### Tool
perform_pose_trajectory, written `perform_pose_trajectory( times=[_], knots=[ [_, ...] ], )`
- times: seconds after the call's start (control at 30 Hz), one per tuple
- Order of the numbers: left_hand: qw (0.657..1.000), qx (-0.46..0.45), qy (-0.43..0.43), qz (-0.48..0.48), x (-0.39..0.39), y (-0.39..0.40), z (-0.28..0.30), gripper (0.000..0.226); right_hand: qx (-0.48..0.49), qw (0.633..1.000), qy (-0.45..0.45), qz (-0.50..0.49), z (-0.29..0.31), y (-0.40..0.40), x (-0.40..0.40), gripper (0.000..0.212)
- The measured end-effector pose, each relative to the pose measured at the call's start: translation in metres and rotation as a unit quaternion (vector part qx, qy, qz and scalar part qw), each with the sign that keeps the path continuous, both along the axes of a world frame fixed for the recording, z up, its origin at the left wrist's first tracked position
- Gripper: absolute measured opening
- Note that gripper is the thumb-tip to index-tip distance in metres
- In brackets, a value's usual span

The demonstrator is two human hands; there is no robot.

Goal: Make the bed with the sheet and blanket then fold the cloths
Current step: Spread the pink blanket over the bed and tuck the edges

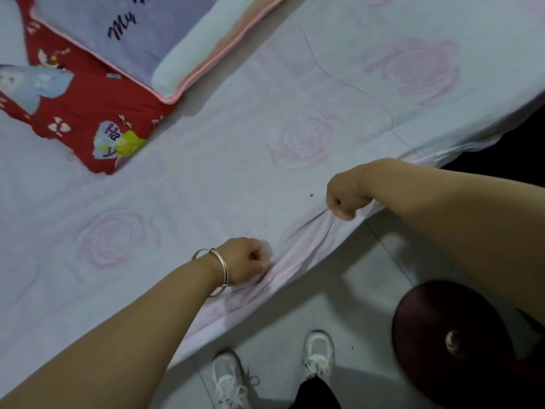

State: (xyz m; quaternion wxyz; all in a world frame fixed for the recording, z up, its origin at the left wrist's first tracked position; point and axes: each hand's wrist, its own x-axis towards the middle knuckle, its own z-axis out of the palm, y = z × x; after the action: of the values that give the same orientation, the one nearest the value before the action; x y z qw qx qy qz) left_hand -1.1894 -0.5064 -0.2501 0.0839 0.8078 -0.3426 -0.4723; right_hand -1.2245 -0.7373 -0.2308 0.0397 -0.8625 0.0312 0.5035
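Both hands are at the near edge of the bed: the left hand [247, 258] and right hand [343, 199] each pinch a bunched fold of the rose-print sheet [295, 137] spread over the mattress. It looks like the sheet-smoothing step; next calls for an even pull toward the floor [348, 290]. Pillows [97, 101] sit at the head.

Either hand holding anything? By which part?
Both. Left hand and right hand each grip the rose-print sheet by its bunched near edge.
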Motion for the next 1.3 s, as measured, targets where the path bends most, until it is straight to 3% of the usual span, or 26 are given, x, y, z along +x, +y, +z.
perform_pose_trajectory(
  times=[0.1, 0.17, 0.27, 0.37, 0.4, 0.47, 0.57, 0.6, 0.7, 0.77, 0.87, 0.97, 1.03, 1.07, 1.1, 1.17, 1.3],
  knots=[
    [1.0, 0.004, 0.014, 0.008, -0.012, 0.003, -0.002, 0.017, 0.001, 0.996, -0.084, 0.024, -0.01, 0.005, -0.013, 0.023],
    [1.0, 0.011, 0.025, 0.012, -0.026, 0.006, -0.005, 0.027, 0.029, 0.992, -0.121, 0.005, -0.011, 0.01, -0.017, 0.015],
    [0.999, 0.021, 0.031, 0.031, -0.038, 0.017, -0.007, 0.048, 0.041, 0.995, -0.091, 0.031, -0.004, 0.018, -0.012, 0.025],
    [1.0, 0.013, -0.023, 0.015, -0.045, 0.027, -0.009, 0.036, 0.028, 0.984, -0.147, 0.093, 0.005, 0.04, -0.002, 0.025],
    [0.999, 0.015, -0.035, 0.033, -0.048, 0.028, -0.009, 0.033, 0.021, 0.982, -0.139, 0.127, 0.007, 0.051, 0.001, 0.02],
    [0.998, 0.026, -0.022, 0.055, -0.057, 0.031, -0.01, 0.03, -0.004, 0.984, -0.041, 0.175, 0.009, 0.074, 0.001, 0.012],
    [0.997, 0.026, 0.068, 0.03, -0.083, 0.035, -0.011, 0.033, -0.044, 0.973, 0.18, 0.135, 0.007, 0.101, -0.012, 0.031],
    [0.995, 0.023, 0.099, 0.021, -0.096, 0.038, -0.012, 0.035, -0.045, 0.969, 0.211, 0.118, 0.005, 0.105, -0.017, 0.033],
    [0.983, 0.013, 0.179, 0.041, -0.124, 0.046, -0.018, 0.03, -0.031, 0.977, 0.198, 0.076, 0.0, 0.113, -0.02, 0.022],
    [0.975, 0.009, 0.21, 0.074, -0.132, 0.051, -0.024, 0.031, 0.0, 0.99, 0.138, 0.042, 0.001, 0.12, -0.015, 0.015],
    [0.978, -0.053, 0.117, 0.166, -0.122, 0.073, -0.02, 0.035, 0.045, 0.998, 0.048, 0.022, -0.001, 0.144, -0.002, 0.021],
    [0.973, -0.085, -0.108, 0.186, -0.092, 0.108, -0.014, 0.039, 0.071, 0.994, -0.054, 0.07, -0.005, 0.177, 0.007, 0.013],
    [0.931, -0.041, -0.313, 0.183, -0.069, 0.141, -0.012, 0.039, 0.088, 0.982, -0.139, 0.089, -0.005, 0.203, 0.016, 0.003],
    [0.905, -0.006, -0.376, 0.201, -0.059, 0.156, -0.009, 0.041, 0.098, 0.979, -0.161, 0.076, -0.006, 0.213, 0.019, 0.01],
    [0.896, 0.042, -0.388, 0.213, -0.053, 0.174, -0.007, 0.045, 0.105, 0.978, -0.164, 0.075, -0.006, 0.226, 0.023, 0.019],
    [0.919, 0.13, -0.313, 0.202, -0.045, 0.205, -0.006, 0.05, 0.099, 0.983, -0.121, 0.102, -0.003, 0.248, 0.027, 0.03],
    [0.953, 0.127, -0.175, 0.212, -0.047, 0.234, -0.003, 0.058, 0.044, 0.983, -0.033, 0.174, 0.005, 0.278, 0.024, 0.023]
  ],
)
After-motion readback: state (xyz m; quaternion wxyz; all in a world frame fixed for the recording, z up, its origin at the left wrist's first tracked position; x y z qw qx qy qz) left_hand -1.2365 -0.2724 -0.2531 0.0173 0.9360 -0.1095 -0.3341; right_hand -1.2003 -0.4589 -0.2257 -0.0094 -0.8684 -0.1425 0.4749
